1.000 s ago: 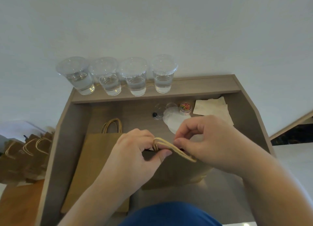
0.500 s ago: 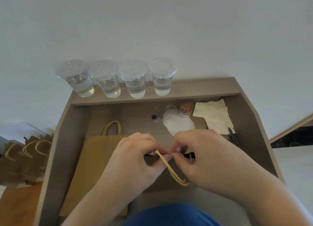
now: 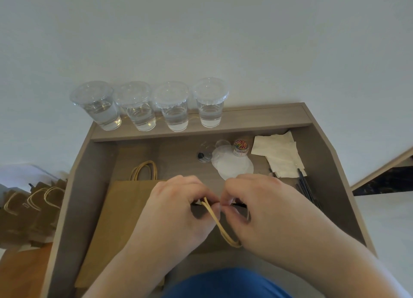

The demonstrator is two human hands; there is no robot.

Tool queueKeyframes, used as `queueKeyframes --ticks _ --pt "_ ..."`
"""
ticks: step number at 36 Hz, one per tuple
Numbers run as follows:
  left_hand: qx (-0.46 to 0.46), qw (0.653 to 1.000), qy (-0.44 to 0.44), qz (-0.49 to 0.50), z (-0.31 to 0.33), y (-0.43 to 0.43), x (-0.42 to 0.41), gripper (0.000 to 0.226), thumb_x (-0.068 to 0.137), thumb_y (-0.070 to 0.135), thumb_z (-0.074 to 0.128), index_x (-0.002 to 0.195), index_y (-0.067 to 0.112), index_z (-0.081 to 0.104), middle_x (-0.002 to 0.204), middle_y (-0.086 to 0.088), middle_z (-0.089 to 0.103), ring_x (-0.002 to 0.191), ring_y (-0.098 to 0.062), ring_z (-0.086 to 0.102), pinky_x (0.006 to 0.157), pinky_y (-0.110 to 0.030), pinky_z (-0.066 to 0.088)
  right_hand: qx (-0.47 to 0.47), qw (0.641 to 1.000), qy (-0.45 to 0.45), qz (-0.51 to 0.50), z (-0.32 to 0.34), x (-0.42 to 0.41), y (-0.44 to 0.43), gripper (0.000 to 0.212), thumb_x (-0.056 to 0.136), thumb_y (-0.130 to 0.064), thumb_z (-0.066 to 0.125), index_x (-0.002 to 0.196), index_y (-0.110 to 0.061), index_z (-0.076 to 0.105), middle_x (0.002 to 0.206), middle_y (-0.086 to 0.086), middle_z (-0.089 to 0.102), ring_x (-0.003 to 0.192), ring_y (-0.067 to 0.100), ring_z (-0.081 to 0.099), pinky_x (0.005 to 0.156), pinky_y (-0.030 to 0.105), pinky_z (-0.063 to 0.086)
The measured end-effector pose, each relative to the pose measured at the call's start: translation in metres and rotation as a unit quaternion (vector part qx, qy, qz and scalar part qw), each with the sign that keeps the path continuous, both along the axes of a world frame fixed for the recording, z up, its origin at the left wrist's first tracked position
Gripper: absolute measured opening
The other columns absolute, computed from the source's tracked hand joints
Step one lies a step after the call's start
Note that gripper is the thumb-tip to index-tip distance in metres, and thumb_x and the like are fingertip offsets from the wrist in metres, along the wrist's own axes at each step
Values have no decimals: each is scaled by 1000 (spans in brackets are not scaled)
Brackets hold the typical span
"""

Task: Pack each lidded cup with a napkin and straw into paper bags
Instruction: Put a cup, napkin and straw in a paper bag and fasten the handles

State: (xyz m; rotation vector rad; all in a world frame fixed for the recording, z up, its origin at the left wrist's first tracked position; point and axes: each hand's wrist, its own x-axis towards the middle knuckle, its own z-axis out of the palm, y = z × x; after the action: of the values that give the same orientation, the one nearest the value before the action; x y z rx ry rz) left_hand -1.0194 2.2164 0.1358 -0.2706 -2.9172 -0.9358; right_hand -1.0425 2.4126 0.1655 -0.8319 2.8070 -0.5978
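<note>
Hands drawn nearer body since earlier frames; handle (image 3: pixel 214 219) loop now hangs toward 5 o'clock. Left hand (image 3: pixel 176 210) and right hand (image 3: pixel 263 212) both curled, fingertips pinching paper bag (image 3: pixel 206 247) at handle root, desk (image 3: pixel 178 157) centre. Spare flat bag (image 3: pixel 116 219) at 9 o'clock. Four lidded cups (image 3: pixel 174 110) on rear shelf (image 3: pixel 257 119), 12 o'clock. Napkins (image 3: pixel 281 157) at 2 o'clock, straws (image 3: pixel 306 186) at 3 o'clock.

From the middle of the desk (image 3: pixel 85 197), a bare strip (image 3: pixel 178 157) lies open at 12 o'clock, between the flat paper bag (image 3: pixel 125 208) at 9 and the loose lids (image 3: pixel 234 167) at 1 — napkins (image 3: pixel 281 157) and straws (image 3: pixel 306 186) crowd 2 to 3. Lidded cups (image 3: pixel 174 110) wall the back shelf (image 3: pixel 268 119), bare only at its 1 o'clock end; a second paper bag (image 3: pixel 212 249) blocks 6
</note>
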Motion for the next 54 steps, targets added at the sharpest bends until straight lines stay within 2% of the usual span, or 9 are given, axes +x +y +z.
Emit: queueKeyframes --ticks 6,11,21,31,35,39,43,46,54 --pt "5 1000 10 -5 1 2 -2 2 85 42 76 86 42 78 82 22 66 87 -7 62 80 -37 54 4 1000 2 -9 -1 0 -3 11 99 -44 55 94 -35 55 89 -13 58 84 9 57 71 26 51" --pt "-3 1000 19 -14 2 2 -2 19 87 52 64 88 41 79 84 23 67 88 -5 63 81 -35 53 2 1000 0 -21 -3 -2 -2 10 98 -42 56 92 -36 51 88 -14 60 83 9 59 71 30 55" --pt "-4 1000 11 -20 2 -1 -6 8 89 43 74 89 39 82 84 23 68 88 -5 63 78 -28 53 2 999 -26 -35 -9 -13 -5 6 100 -43 60 99 -37 61 91 -16 65 85 5 62 75 26 58" --pt "7 999 6 -38 -1 -4 -10 12 91 47 73 92 38 82 86 21 68 87 -5 63 79 -35 56 31 999 -30 -31 -7 -21 -4 12 100 -46 59 105 -40 68 95 -17 70 91 5 65 82 34 60" --pt "0 999 5 -50 -3 -6 -11 15 91 50 70 92 39 80 87 22 65 90 -4 61 79 -30 54 45 998 -30 -29 -7 -22 -3 17 99 -51 57 105 -41 69 94 -19 71 89 4 66 80 33 61" --pt "-22 998 -13 -64 -3 -12 -12 8 92 43 74 98 41 79 90 26 61 96 -2 59 80 -17 49 52 998 -21 -25 -8 -21 -4 16 100 -50 55 107 -42 67 96 -20 70 90 3 65 80 30 60" --pt "-34 997 -18 -60 -2 -17 -12 8 93 39 74 98 42 80 90 27 59 94 0 60 74 -12 46 50 998 -12 -29 -9 -20 -5 14 98 -49 55 106 -43 65 98 -21 68 92 4 65 80 32 60" --pt "-43 997 -23 -66 -4 -17 -13 12 94 36 74 102 43 80 90 26 60 92 -1 60 75 -14 47 68 997 -4 -24 -11 -20 -7 15 98 -48 53 107 -42 63 99 -19 66 92 6 63 80 34 59" --pt "-9 999 2 -42 -8 -19 -14 12 91 35 79 101 40 80 90 22 73 89 -3 67 80 -33 58 85 996 5 -8 -14 -24 -9 17 99 -48 53 108 -40 65 98 -16 66 91 9 62 79 34 58"
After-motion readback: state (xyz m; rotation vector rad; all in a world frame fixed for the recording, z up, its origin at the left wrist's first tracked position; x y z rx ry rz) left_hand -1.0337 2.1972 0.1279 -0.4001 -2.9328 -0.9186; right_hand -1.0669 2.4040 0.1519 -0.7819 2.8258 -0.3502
